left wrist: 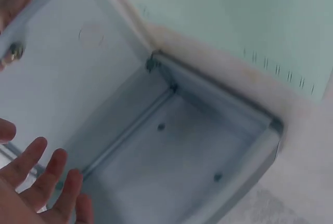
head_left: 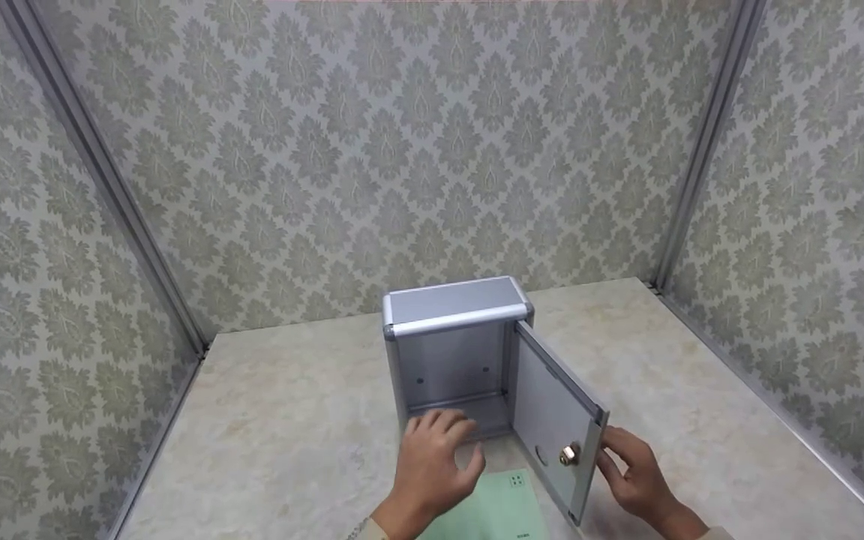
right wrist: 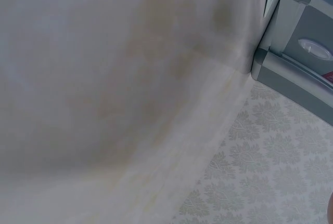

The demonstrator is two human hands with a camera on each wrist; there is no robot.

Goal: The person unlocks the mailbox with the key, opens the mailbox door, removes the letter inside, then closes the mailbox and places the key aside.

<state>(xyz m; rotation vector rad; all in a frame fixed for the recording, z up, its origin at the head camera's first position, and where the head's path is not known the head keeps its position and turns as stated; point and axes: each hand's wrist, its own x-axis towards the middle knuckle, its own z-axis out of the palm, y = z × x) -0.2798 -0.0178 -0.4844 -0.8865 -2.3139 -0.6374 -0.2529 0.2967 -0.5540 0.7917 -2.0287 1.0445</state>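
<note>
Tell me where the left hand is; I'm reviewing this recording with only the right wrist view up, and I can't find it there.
Observer: In the head view, the left hand is raised in front of the opening of the grey box, holding nothing.

Operator: And the other one? My view doesn't tell me what it is at.

Observer: The right hand is at the free edge of the box's open door, near the lock.

Operator: What lies on the table just in front of the box?

Observer: A green sheet, partly hidden by the left hand in the head view.
</note>
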